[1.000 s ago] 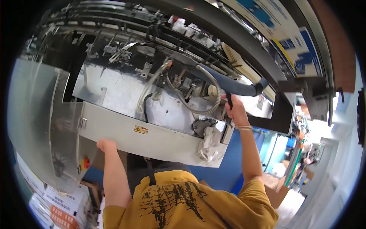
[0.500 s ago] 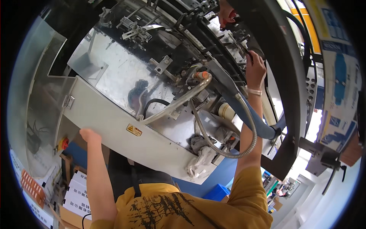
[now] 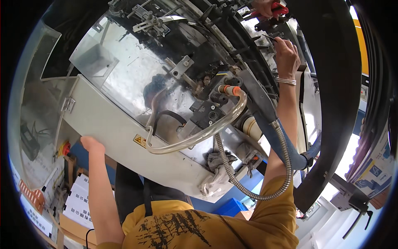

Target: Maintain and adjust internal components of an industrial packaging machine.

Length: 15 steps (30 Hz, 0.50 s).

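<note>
My right hand [image 3: 287, 59] reaches up to the far right of the machine, closed in a pinch on a thin dark rod-like tool [image 3: 268, 37]. The tool's tip is beside small metal parts; its exact kind is unclear. Just beyond it, another person's hand [image 3: 263, 7] holds a red-handled tool [image 3: 278, 10]. My left hand [image 3: 93, 145] is closed at the lower left edge of the pale machine panel [image 3: 112, 143], its fingers curled mostly out of sight. A clear hose [image 3: 195, 139] with an orange fitting [image 3: 230, 90] arches over the machine between my arms.
A ribbed metal conduit [image 3: 232, 178] loops beside my right forearm, near a blue tube [image 3: 273, 143]. A dark frame bar [image 3: 338, 91] stands on the right. Crumpled rags [image 3: 215, 178] lie at the panel's right end. A white box [image 3: 78, 203] is at lower left.
The view has shifted. My right hand has moved slightly farther up, and the thin tool now shows. More of the other person's red-handled tool is visible. My left hand stays at the panel edge.
</note>
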Tool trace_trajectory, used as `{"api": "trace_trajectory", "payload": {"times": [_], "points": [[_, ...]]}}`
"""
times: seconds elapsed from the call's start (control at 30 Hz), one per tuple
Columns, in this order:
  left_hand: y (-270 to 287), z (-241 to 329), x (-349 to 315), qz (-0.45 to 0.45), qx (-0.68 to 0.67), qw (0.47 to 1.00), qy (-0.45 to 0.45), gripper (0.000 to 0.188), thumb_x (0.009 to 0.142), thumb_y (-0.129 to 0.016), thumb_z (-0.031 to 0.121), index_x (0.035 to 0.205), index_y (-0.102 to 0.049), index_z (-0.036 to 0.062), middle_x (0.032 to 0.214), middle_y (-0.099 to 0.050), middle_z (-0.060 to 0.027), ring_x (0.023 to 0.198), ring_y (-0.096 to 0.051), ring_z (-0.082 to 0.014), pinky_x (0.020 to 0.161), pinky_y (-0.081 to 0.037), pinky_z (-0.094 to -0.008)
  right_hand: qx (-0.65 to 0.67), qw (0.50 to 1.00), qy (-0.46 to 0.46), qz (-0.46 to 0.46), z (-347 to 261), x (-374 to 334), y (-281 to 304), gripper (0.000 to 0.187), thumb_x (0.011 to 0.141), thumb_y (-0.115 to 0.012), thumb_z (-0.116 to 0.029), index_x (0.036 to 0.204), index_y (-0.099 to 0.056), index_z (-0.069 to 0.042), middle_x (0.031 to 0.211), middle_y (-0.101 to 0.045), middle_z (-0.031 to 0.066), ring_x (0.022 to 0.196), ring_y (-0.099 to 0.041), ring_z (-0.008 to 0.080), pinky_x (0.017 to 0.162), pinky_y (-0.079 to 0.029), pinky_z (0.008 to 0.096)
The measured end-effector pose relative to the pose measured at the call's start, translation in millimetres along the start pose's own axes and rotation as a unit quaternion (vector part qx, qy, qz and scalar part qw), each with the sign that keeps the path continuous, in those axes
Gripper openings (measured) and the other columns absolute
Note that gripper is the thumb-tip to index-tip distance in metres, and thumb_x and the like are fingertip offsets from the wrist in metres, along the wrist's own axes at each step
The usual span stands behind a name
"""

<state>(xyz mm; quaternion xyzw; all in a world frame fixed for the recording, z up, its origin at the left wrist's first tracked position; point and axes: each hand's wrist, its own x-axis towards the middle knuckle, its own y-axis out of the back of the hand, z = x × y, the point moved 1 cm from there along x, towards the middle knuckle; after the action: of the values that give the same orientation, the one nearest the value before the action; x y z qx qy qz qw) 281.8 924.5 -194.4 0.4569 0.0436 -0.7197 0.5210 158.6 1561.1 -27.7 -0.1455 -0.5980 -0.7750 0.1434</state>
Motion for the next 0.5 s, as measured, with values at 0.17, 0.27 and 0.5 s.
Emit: {"api": "trace_trajectory", "payload": {"times": [0.17,0.27,0.5], "points": [[3,-1,4,-0.033,0.013,0.999,-0.029,0.051,0.09,-0.032,0.031,0.128,-0.045,0.0001,0.131,-0.047,-0.0102,0.109,-0.05,-0.0275,0.093,-0.041,-0.0363,-0.013,0.999,-0.029,-0.027,3,-13,10,0.014,0.082,-0.061,-0.015,0.094,-0.067,-0.018,0.091,-0.064,0.0,0.085,-0.061,0.0225,0.071,-0.051,0.035],[3,-3,10,-0.033,0.008,0.999,-0.024,0.05,0.09,-0.032,0.03,0.127,-0.045,-0.0001,0.13,-0.047,-0.0103,0.109,-0.05,-0.0274,0.093,-0.041,-0.0361,-0.089,0.987,-0.081,-0.104,0,-26,22,0.015,0.081,-0.061,-0.014,0.094,-0.068,-0.017,0.092,-0.064,0.0012,0.087,-0.061,0.023,0.072,-0.051,0.035],[3,-4,16,-0.052,-0.018,0.998,-0.02,0.048,0.09,-0.034,0.029,0.126,-0.046,0.0006,0.13,-0.048,-0.0091,0.108,-0.05,-0.0266,0.093,-0.041,-0.0358,-0.014,1.0,0.015,0.001,-13,-22,27,0.012,0.081,-0.065,-0.016,0.092,-0.068,-0.013,0.086,-0.062,0.0033,0.08,-0.061,0.0224,0.069,-0.051,0.034]]}}
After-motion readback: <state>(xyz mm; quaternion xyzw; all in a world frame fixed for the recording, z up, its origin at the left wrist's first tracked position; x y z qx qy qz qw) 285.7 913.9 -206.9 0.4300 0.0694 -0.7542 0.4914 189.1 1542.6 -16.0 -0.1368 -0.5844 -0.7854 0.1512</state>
